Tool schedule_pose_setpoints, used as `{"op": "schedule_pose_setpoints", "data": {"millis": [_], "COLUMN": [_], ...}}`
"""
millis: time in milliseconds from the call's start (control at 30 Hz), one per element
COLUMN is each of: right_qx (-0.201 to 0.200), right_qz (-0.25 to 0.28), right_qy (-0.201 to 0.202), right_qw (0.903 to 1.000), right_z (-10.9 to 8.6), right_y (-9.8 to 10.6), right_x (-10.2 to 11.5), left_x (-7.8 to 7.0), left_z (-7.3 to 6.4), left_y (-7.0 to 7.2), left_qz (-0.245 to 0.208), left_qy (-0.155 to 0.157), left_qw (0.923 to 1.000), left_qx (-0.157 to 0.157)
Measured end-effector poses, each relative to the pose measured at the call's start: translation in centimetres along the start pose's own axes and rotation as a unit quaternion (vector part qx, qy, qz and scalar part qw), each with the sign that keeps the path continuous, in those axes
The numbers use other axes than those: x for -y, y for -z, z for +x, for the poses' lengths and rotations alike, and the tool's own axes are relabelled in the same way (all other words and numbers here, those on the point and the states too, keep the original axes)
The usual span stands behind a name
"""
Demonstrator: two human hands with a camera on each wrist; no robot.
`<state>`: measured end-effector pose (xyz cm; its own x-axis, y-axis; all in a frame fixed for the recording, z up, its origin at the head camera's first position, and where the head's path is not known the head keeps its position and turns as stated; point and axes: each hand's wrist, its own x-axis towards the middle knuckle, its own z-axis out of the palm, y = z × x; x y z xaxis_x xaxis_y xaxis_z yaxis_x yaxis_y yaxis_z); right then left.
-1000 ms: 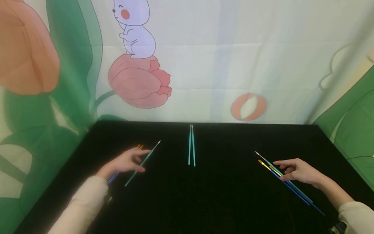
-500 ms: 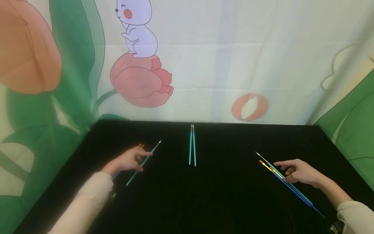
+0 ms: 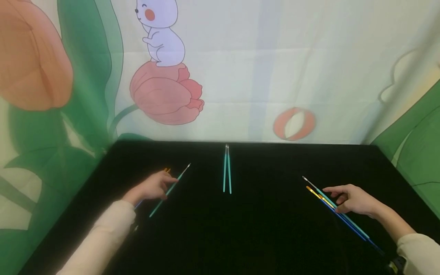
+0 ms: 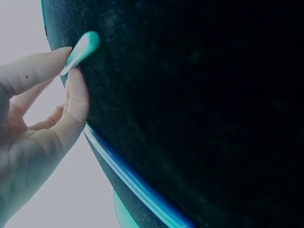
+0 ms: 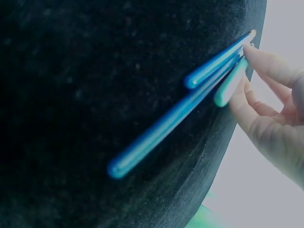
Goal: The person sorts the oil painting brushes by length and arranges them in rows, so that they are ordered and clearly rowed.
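Note:
My left hand point(image 3: 154, 186) pinches the handle of a teal paintbrush point(image 3: 156, 209) between thumb and index finger, at the left of the table. Beneath that hand lie blue-handled paintbrushes point(image 4: 137, 178); in the head view mostly their orange bristle tips show past the knuckles. On the right, my right hand point(image 3: 357, 200) pinches another teal paintbrush point(image 5: 227, 88), its silver tip pointing away and left. Two blue paintbrushes point(image 5: 147, 147) with golden ferrules lie right alongside it, their orange bristles point(image 3: 310, 188) near the teal brush's tip.
Two more teal paintbrushes point(image 3: 229, 173) lie at the back centre, their tips close together and handle ends slightly spread. The black tabletop point(image 3: 220, 236) ends at a printed curtain point(image 3: 233, 76) with flowers and a cartoon animal.
The left thumb and index finger have drawn slightly closer on the teal brush. The right thumb has shifted a little toward its teal brush. The brushes stay in place on the table.

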<state>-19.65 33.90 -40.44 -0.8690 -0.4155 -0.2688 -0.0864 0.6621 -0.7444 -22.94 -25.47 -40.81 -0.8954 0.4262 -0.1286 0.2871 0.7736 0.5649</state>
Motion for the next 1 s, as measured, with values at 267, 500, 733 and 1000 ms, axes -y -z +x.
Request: {"op": "schedule_pose_setpoints", "data": {"millis": [267,500,733,1000], "right_qx": [0.034,0.081,0.078,0.071], "right_qz": [0.026,0.042,0.064,0.085], "right_qy": [0.011,0.037,0.051,0.070], "right_qw": [0.9990,0.9952,0.9936,0.9914], "right_z": [-0.2,-0.2,0.0,0.1], "right_y": [0.6,1.2,1.8,2.6], "right_x": [0.1,0.1,-0.1,-0.6], "left_x": [-0.5,-0.8,-0.9,-1.3], "left_z": [0.0,0.1,0.2,0.6], "left_y": [0.4,1.2,1.4,1.1], "left_qz": [-0.039,-0.069,-0.070,-0.079], "left_qy": [0.024,0.021,0.013,-0.004], "left_qw": [0.9987,0.9952,0.9956,0.9967], "left_qx": [0.021,0.066,0.061,0.021]}}
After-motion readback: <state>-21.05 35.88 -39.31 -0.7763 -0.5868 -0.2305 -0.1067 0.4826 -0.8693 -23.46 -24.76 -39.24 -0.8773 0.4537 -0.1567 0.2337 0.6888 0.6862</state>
